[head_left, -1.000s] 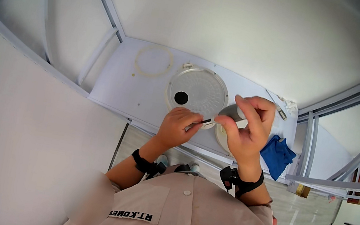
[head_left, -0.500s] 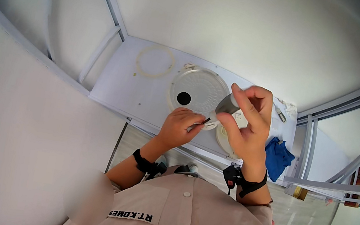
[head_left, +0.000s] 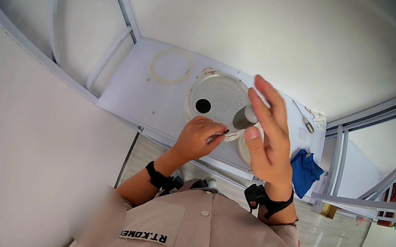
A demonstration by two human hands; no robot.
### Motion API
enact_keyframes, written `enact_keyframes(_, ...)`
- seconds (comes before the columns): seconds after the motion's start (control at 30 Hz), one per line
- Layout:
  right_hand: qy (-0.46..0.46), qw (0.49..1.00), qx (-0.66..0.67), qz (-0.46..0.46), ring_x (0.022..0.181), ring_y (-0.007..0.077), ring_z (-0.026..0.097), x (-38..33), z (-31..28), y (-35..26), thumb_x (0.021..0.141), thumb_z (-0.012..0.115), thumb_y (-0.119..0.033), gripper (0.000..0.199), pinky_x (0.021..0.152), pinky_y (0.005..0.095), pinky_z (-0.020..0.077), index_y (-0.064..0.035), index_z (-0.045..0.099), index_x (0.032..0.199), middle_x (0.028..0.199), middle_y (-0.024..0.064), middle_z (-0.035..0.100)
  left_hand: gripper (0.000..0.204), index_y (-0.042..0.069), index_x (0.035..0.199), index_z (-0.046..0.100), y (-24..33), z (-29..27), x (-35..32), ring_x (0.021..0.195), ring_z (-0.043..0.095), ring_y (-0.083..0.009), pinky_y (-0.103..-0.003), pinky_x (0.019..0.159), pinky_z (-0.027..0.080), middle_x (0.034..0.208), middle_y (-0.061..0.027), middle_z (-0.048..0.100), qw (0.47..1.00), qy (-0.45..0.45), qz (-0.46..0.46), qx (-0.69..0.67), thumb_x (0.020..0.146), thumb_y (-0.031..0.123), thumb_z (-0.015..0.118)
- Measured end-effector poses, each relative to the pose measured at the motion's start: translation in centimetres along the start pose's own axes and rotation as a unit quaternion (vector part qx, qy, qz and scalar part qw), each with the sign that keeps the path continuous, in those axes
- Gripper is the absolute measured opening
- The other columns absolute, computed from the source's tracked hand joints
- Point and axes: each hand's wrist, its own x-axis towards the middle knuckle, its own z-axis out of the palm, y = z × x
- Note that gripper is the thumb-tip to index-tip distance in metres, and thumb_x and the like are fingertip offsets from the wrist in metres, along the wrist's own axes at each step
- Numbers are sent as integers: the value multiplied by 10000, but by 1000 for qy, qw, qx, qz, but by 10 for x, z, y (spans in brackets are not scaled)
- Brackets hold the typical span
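The left hand (head_left: pixel 199 138) is closed on a thin dark tool (head_left: pixel 224 132), fingers pinched together, maybe to keep the tip steady. Just right of it, the right hand (head_left: pixel 267 136) holds a small grey cylinder (head_left: pixel 245 117) between thumb and fingers, the other fingers spread apart. Beyond both hands, a round white disc (head_left: pixel 218 98) with a black hole lies on the white panel (head_left: pixel 159 101). Further left is a faint ring mark (head_left: pixel 171 67). Right of the right hand lies a blue cloth (head_left: pixel 304 171).

Single head-worn fisheye view, looking steeply down, close over both hands and white shelf (head_left: pixel 160 96), edges bending.
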Motion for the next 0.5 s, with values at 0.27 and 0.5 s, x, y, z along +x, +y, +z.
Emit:
enact_keyframes(0.27,-24,991,-132,15,1051,289,635,-17,-14,11,889,818,-105,428,834,384,548,-32,739,1304,1293,181,637,188,76,996,730,4,-2,3,870,749,-264,-402,852,547,944,-51,793,1000,-11,-12,-13,836,73,828)
enact_keyframes(0.5,-49,998,5,29,939,240,612,-12,-16,13,816,896,-167,517,739,321,514,-41,747,1295,1137,114,597,236,91,1021,752,2,0,3,851,746,-270,-404,832,558,906,-55,787,1000,6,-4,-20,807,67,847)
